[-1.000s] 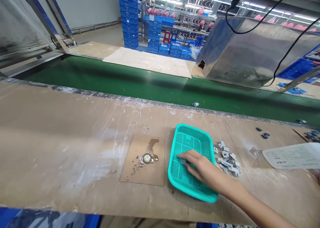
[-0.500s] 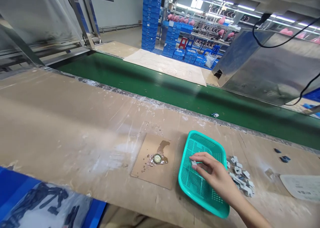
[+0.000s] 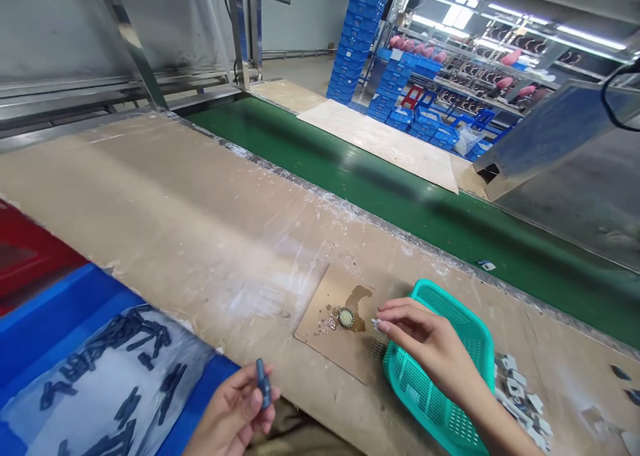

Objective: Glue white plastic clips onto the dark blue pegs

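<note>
My right hand reaches over the left rim of a teal perforated tray and pinches a tiny white piece at its fingertips, close to a bottle cap with glue on a small cardboard square. My left hand is low at the bench's near edge, holding a small dark blue part upright between thumb and fingers. Several similar dark parts lie on a plastic sheet in a blue bin below.
A pile of small white pieces lies right of the tray. A green conveyor belt runs behind the brown bench, with one small piece on it. A red bin sits at far left. Blue crates stack in the background.
The view swung left and down, revealing the blue bin. My left hand came into view holding a dark part. My right hand moved left from inside the tray toward the bottle cap.
</note>
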`<action>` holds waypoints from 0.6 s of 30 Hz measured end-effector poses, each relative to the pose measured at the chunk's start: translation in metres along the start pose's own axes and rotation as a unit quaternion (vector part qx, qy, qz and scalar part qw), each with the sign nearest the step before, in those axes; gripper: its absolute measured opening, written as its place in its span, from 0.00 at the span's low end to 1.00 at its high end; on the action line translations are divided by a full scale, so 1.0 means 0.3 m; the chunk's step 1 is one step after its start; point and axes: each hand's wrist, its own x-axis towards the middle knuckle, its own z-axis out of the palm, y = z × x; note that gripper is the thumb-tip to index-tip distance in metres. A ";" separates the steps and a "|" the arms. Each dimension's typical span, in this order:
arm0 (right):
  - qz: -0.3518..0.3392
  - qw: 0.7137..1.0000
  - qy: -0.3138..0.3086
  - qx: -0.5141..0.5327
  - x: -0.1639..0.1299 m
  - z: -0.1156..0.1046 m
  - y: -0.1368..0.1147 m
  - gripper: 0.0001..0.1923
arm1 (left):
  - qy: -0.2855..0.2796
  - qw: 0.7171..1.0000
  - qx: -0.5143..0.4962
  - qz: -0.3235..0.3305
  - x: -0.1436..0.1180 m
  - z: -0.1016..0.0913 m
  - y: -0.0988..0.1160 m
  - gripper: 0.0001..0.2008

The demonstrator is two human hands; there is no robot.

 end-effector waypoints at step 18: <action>-0.165 0.952 -0.081 -0.246 0.068 0.106 0.090 0.06 | -0.069 0.996 0.058 -0.008 -0.001 -0.015 -0.018 0.19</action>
